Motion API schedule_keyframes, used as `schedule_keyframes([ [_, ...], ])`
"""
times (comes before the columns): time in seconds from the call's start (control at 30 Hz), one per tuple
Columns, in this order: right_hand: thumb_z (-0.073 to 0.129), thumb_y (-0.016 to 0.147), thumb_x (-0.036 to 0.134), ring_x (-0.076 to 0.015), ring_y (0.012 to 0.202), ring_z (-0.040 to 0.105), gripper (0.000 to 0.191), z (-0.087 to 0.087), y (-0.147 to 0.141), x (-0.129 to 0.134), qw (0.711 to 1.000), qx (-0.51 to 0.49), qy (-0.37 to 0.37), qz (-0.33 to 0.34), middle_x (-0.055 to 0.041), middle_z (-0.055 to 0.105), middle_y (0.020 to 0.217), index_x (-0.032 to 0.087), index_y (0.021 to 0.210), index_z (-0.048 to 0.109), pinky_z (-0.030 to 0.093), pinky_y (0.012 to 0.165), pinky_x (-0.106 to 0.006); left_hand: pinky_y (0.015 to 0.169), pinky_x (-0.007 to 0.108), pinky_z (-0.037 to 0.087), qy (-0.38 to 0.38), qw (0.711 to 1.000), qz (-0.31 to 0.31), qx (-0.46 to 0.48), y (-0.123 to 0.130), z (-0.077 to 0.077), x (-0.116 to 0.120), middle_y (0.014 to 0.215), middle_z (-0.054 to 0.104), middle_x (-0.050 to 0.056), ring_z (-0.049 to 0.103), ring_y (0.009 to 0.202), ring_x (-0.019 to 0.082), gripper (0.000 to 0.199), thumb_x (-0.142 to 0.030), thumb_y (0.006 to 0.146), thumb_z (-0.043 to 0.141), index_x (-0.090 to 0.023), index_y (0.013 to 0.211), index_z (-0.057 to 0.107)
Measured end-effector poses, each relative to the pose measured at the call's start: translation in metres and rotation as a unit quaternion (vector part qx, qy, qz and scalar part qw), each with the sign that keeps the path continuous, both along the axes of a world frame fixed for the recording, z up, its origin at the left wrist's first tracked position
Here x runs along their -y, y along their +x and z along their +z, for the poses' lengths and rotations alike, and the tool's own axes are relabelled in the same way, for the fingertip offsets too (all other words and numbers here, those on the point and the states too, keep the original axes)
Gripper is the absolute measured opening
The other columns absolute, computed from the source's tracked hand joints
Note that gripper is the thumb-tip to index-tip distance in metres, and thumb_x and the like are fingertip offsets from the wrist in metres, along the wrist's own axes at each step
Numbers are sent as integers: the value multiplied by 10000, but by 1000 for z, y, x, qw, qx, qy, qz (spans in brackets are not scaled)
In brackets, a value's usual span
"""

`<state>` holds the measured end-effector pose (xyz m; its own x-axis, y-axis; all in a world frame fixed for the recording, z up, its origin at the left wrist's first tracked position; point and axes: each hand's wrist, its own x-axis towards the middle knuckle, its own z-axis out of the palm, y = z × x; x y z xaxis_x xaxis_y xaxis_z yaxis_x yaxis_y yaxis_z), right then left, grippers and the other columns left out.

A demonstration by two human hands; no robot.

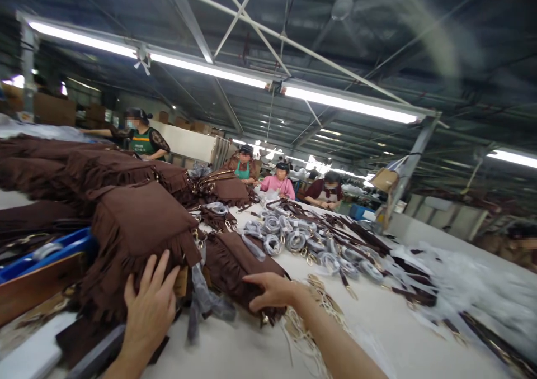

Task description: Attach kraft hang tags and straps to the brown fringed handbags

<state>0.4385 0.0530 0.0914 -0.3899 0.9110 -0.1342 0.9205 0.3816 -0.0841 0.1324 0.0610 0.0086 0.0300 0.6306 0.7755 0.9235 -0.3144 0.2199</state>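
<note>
My left hand (151,298) lies with spread fingers against the lower edge of a brown fringed bag (140,217), which rests on top of a pile. To its right, my right hand (272,290) reaches over a second brown bag (239,256), fingers apart and touching or just above its near side. A plastic-wrapped strap (205,295) hangs down between the two bags. Part of a tan tag (181,281) shows beside my left fingers. Under my right forearm lie tags with white strings (314,312).
Coiled, plastic-wrapped straps (293,236) with gold clips cover the table's middle. More fringed bags (84,161) are heaped at left, near a blue tray (50,253). Clear plastic bags (474,289) lie at right. Several people work farther back, one in a green apron (145,141).
</note>
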Motion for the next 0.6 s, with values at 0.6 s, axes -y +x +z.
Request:
schedule_keyframes([
  [0.6, 614, 876, 520, -360, 1244, 529, 546, -17, -15, -90, 963, 17, 182, -196, -203, 567, 1331, 151, 1278, 586, 460, 974, -450, 1181, 561, 89, 92, 995, -4, 43, 14, -10, 1, 1410, 565, 69, 407, 1358, 355, 323, -345, 799, 644, -306, 1113, 708],
])
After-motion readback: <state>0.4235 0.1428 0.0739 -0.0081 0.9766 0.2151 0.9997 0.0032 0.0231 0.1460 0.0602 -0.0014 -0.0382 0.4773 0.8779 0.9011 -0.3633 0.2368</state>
